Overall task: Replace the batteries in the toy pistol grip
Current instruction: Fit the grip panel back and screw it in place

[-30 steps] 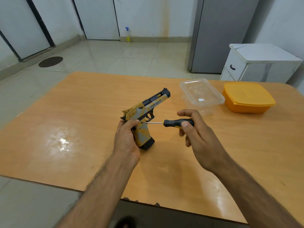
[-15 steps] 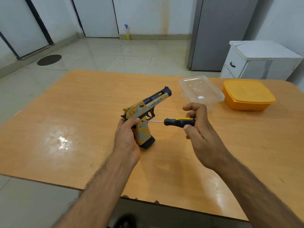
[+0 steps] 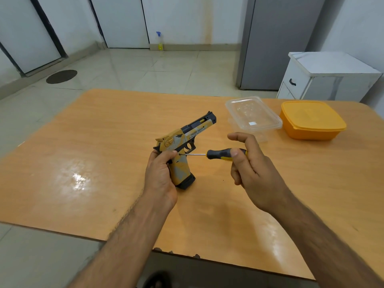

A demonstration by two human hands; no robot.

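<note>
A yellow, grey and black toy pistol (image 3: 186, 140) stands with its grip base on the wooden table (image 3: 87, 154), muzzle pointing up and to the right. My left hand (image 3: 161, 173) is wrapped around the grip from the left. My right hand (image 3: 247, 165) holds a black-and-yellow screwdriver (image 3: 223, 154) by the handle, thumb on it and forefinger lifted off. The thin shaft runs level to the left and its tip touches the top of the grip, just under the trigger guard.
A clear plastic container (image 3: 252, 116) with its lid on sits behind my right hand. An orange lidded box (image 3: 311, 119) stands to its right. A white cabinet (image 3: 328, 77) and a grey fridge (image 3: 276, 42) stand beyond the table's far edge.
My right hand's fingers have shifted on the screwdriver handle, the forefinger lifting off as the handle turns. The pistol and my left hand stay in place.
</note>
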